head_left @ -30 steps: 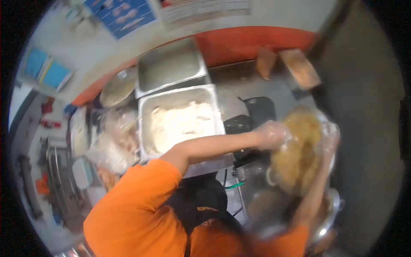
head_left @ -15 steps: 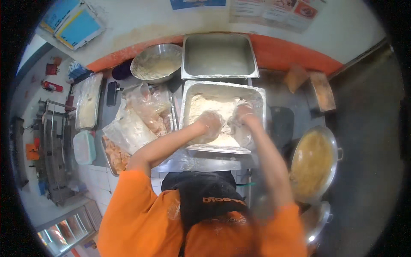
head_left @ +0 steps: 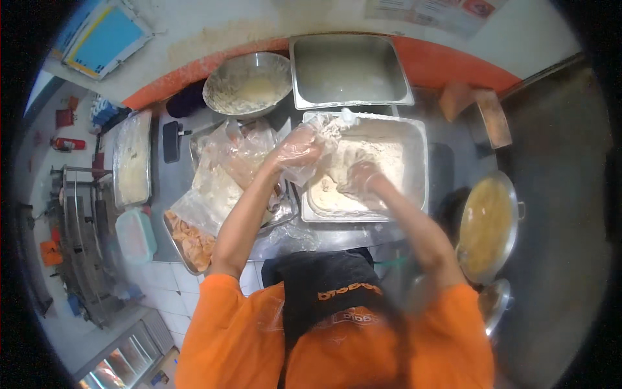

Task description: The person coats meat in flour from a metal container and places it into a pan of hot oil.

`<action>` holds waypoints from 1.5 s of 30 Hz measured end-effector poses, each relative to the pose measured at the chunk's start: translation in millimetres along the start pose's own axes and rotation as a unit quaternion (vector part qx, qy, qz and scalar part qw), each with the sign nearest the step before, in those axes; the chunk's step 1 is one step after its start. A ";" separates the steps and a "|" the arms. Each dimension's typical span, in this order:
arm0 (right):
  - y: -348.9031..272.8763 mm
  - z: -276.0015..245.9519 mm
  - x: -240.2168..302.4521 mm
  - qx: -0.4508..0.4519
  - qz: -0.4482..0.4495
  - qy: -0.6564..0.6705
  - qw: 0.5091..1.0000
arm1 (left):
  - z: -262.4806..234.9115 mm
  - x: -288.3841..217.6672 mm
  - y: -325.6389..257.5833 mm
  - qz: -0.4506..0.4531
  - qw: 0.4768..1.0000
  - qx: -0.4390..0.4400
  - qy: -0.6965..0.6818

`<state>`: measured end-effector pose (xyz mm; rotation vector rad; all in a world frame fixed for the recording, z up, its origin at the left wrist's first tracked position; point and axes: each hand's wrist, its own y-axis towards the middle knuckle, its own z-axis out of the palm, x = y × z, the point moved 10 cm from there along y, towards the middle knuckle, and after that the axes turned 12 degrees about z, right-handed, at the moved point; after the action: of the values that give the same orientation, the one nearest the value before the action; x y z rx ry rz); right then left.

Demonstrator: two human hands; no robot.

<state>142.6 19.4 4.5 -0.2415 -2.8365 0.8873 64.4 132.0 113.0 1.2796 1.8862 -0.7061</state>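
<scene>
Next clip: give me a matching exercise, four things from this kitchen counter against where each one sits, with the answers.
Things:
1. flour tray
2. round metal bowl
3. empty steel pan
4. pot of yellow liquid

Places:
A. far right, beside the counter
B. under both gloved hands
C. back row, directly behind the flour tray
D. back row, left of the empty pan

Pairs: 1-B, 2-D, 3-C, 4-A

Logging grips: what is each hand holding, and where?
Left hand lifts a clear plastic bag by its edge; right hand is buried in flour, hold unclear.
</scene>
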 end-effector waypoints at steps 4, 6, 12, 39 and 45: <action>12.4 20.7 19.4 -0.082 -0.018 0.041 0.996 | -6.3 32.6 -5.8 0.058 0.980 -0.168 -0.092; 15.0 16.4 13.6 -0.076 -0.026 -0.033 0.996 | -10.2 17.8 -8.0 0.014 0.985 -0.166 -0.053; 3.3 -17.9 -34.2 -0.228 0.036 -0.058 0.971 | -2.2 49.2 -12.1 0.046 0.984 -0.146 -0.092; 26.9 4.7 -106.5 -0.166 0.184 -0.015 0.969 | 36.5 19.1 3.2 0.013 1.000 -0.026 -0.012; -16.9 9.2 -80.7 -0.146 0.131 0.044 0.980 | 11.3 60.6 -27.7 -0.012 0.993 -0.110 -0.030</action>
<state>217.6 -15.6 -1.5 -0.6873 -2.8830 0.4791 27.5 145.6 58.0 1.0875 1.8763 -0.5268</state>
